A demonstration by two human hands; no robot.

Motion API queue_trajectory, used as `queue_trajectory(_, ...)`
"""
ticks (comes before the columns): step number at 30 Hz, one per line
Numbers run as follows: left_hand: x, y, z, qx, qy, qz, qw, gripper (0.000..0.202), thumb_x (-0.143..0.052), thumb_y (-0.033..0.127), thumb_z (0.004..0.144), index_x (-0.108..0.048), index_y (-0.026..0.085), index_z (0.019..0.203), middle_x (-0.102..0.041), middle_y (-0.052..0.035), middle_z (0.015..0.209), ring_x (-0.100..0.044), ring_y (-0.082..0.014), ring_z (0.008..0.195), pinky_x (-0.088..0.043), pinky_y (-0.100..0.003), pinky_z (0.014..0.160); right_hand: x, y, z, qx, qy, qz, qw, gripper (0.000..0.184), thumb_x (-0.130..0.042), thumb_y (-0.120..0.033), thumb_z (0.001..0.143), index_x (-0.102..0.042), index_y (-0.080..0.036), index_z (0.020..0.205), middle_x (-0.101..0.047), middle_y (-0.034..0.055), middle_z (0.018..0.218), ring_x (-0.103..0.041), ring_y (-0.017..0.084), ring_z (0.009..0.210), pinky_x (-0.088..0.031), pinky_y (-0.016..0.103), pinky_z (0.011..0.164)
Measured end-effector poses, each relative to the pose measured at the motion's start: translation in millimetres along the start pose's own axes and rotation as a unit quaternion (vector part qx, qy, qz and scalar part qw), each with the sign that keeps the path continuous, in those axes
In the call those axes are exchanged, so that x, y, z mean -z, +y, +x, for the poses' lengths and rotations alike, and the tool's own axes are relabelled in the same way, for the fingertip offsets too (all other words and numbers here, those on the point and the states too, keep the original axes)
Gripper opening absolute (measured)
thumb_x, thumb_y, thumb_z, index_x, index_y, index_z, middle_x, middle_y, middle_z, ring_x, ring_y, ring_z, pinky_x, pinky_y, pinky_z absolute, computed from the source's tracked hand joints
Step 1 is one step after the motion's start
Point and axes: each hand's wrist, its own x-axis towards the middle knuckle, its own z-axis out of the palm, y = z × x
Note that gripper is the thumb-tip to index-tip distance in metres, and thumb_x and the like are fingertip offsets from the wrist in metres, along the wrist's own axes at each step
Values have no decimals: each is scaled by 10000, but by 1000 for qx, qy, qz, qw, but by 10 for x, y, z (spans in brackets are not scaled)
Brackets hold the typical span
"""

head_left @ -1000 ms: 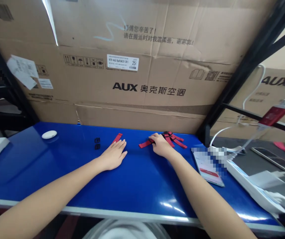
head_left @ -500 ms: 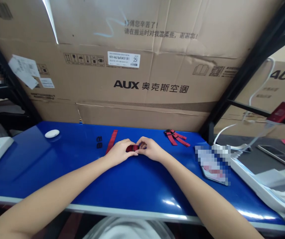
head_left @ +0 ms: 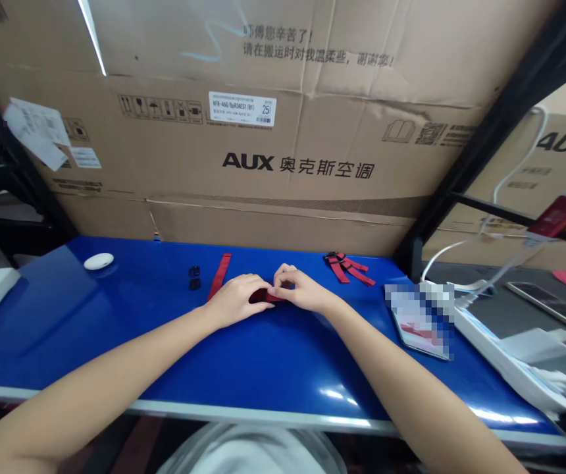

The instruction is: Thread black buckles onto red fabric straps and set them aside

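Observation:
My left hand (head_left: 239,301) is closed on a red webbing strap (head_left: 258,295) near the middle of the blue table. Close against it, my right hand (head_left: 300,290) pinches the same strap between thumb and fingers. The fingers cover much of the strap, and any small part within them is hidden. Another flat red strap (head_left: 220,275) runs out from behind my left hand. Left of that lie two small black plastic buckles, the upper buckle (head_left: 194,270) and the lower buckle (head_left: 194,284).
Red straps with a black buckle (head_left: 346,266) lie at the back right. A phone (head_left: 418,329) and a white power strip (head_left: 505,359) are on the right. A white oval case (head_left: 98,261) sits at the left. A large cardboard box (head_left: 283,131) stands behind the blue table (head_left: 164,368).
My right hand's fingers have shifted on the strap, and more red webbing shows below them. My left hand keeps its hold. The view has tilted slightly.

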Motion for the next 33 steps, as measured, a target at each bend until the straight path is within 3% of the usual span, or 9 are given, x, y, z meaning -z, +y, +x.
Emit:
queue_trajectory(4, -8, -14, 15, 25, -6, -22, 999, 322, -668, 415, 844, -656, 180, 1064, -686, -79, 1000, -643, -225, 937, -486, -335, 861, 97, -29, -31, -1, 11, 132, 991, 260, -650, -332, 784, -554, -169, 604, -508, 11, 829, -492, 143, 788, -411, 297, 796)
queue_trajectory(8, -21, 39, 29, 49, -33, -98, 993, 345, -655, 438, 848, -640, 195, 1093, -682, -78, 1086, -635, -235, 1013, -469, -349, 932, 111, -70, -61, -31, 42, 317, 947, 275, -690, -401, 764, -580, -178, 645, -523, -8, 741, -473, 112, 629, -410, 267, 627)
queue_trajectory(11, -26, 133, 33, 78, -45, -158, 983, 413, -579, 460, 892, -552, 196, 1209, -631, -100, 1189, -603, -241, 1063, -455, -373, 952, 42, -97, -38, -39, 55, 377, 924, 258, -754, -408, 719, -628, -183, 718, -579, -5, 690, -554, 133, 641, -451, 287, 659)
queue_trajectory(14, -1, 247, 23, 113, -54, -192, 973, 321, -386, 439, 980, -549, 180, 1074, -634, -80, 1024, -602, -205, 925, -466, -352, 880, 20, -104, 6, -39, 96, 403, 909, 276, -795, -397, 678, -636, -184, 751, -617, 5, 677, -580, 139, 632, -474, 296, 665)
queue_trajectory(20, 198, 414, -73, 87, -202, -235, 947, 313, -375, 440, 974, -519, 196, 840, -573, -21, 857, -517, -156, 770, -434, -286, 759, 371, -81, -55, -63, 238, 462, 852, 312, -804, -358, 663, -525, -220, 691, -481, -47, 581, -465, 97, 515, -404, 225, 483)
queue_trajectory(23, 247, 359, -91, 103, -225, -277, 929, 336, -382, 472, 966, -542, 194, 866, -540, -12, 817, -493, -149, 747, -420, -278, 727, 447, -103, -120, -85, 180, 479, 855, 300, -788, -348, 697, -520, -214, 708, -457, -59, 538, -417, 76, 454, -344, 196, 413)
queue_trajectory(28, 137, 185, -16, 196, -106, -386, 895, 430, -330, 573, 954, -499, 181, 902, -427, 29, 706, -385, -107, 585, -343, -242, 552, 36, -148, -52, -150, 48, 453, 877, 284, -808, -322, 677, -569, -171, 703, -579, -16, 533, -513, 90, 448, -397, 200, 417)
queue_trajectory(30, 94, 153, 8, 200, -97, -372, 901, 428, -344, 579, 948, -496, 182, 898, -457, 24, 717, -394, -107, 586, -344, -239, 548, -136, -150, 3, -157, 32, 441, 883, 301, -805, -358, 682, -576, -162, 684, -612, 7, 550, -557, 105, 470, -452, 219, 460)
queue_trajectory(33, 98, 94, 17, 209, -89, -245, 943, 363, -362, 511, 959, -504, 187, 877, -565, -17, 795, -502, -147, 688, -402, -267, 627, -186, -120, 39, -158, 12, 365, 917, 288, -754, -405, 735, -628, -149, 772, -675, 55, 668, -630, 144, 564, -534, 282, 574)
